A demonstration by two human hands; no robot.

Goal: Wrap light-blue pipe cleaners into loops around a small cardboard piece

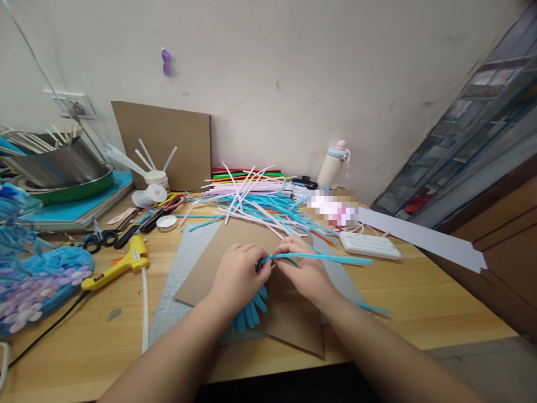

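Note:
Both hands meet over a brown cardboard sheet (293,324), fingertips pinched close together. My left hand (241,271) is closed on blue pipe cleaners; a looped blue pipe cleaner shape (250,313) hangs below it, partly hidden by the hand. My right hand (304,268) pinches at the same spot, and a long blue pipe cleaner (335,258) runs from between the fingertips out to the right. Where the strands join is mostly covered by the fingers. Just beyond the hands lies a heap of blue and pale pink pipe cleaners (255,204).
A yellow glue gun (121,266) lies on the left, near black-handled scissors (100,238) and a finished-looking blue piece with flowers (42,285). Under the cardboard is a grey cutting mat (172,285). A bottle (331,165) and white power strip (369,245) are at right.

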